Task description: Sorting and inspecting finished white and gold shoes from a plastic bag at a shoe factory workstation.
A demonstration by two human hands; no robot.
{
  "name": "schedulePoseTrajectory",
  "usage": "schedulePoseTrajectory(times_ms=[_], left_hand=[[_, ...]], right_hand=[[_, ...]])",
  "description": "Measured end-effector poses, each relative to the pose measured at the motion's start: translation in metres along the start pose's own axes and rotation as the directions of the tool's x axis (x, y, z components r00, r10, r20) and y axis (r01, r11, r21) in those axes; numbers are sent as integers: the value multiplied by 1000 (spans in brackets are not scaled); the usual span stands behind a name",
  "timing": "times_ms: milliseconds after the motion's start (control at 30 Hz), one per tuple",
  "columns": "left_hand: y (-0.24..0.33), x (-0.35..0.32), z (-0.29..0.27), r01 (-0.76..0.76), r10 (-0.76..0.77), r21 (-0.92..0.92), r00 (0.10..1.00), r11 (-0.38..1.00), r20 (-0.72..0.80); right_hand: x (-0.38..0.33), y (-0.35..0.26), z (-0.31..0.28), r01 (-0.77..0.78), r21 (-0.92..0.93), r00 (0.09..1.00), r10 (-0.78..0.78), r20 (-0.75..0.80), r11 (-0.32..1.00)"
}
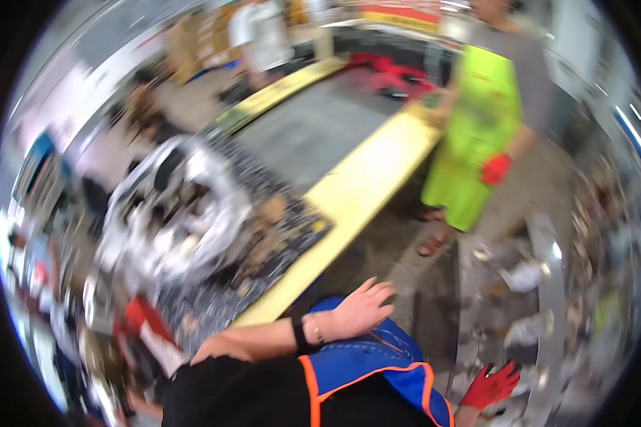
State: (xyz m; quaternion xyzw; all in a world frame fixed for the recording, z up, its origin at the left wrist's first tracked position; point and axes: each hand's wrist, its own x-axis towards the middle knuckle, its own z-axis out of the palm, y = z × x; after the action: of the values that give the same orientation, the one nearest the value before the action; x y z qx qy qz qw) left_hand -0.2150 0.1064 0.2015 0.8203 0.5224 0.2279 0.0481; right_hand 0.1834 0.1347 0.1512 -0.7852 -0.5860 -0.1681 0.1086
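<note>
My left hand [364, 309] is bare, with a black band at the wrist. It hangs in front of my blue apron [367, 363] with orange trim, its fingers stretched out and apart, holding nothing. In a red glove, my right hand [493, 386] reaches out low at the right with spread fingers, and nothing shows in it. The nearest thing beyond my left hand is the yellow edge board [363, 174] of a long table. Beside my right hand, blurred grey and white items [513, 334] are too smeared to name.
A large clear plastic bag [228, 206] of mixed pieces stands on the speckled dark table end [206, 302]. Across the table, a person in a lime apron [481, 135] wears one red glove. Red items [395, 75] lie at the far end. Another person in white [260, 35] stands farther back.
</note>
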Motion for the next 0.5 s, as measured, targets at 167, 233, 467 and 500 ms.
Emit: schedulePoseTrajectory(times_ms=[167, 233, 467, 500], left_hand=[[-17, -57, -51, 317, -303, 33, 929, 948, -213], [-27, -82, -71, 426, -369, 88, 855, 900, -365], [-101, -213, -168, 857, -499, 161, 427, 490, -754], [-111, -228, -183, 891, -490, 160, 375, 425, -787]], right_hand=[[12, -141, -38, 416, 455, 906, -402, -132, 787], [14, -191, -39, 575, 636, 752, -638, -165, 515], [-11, -328, -93, 655, 753, 373, -840, -394, -63], [-21, -343, -104, 664, 745, 370, -839, -399, -61]])
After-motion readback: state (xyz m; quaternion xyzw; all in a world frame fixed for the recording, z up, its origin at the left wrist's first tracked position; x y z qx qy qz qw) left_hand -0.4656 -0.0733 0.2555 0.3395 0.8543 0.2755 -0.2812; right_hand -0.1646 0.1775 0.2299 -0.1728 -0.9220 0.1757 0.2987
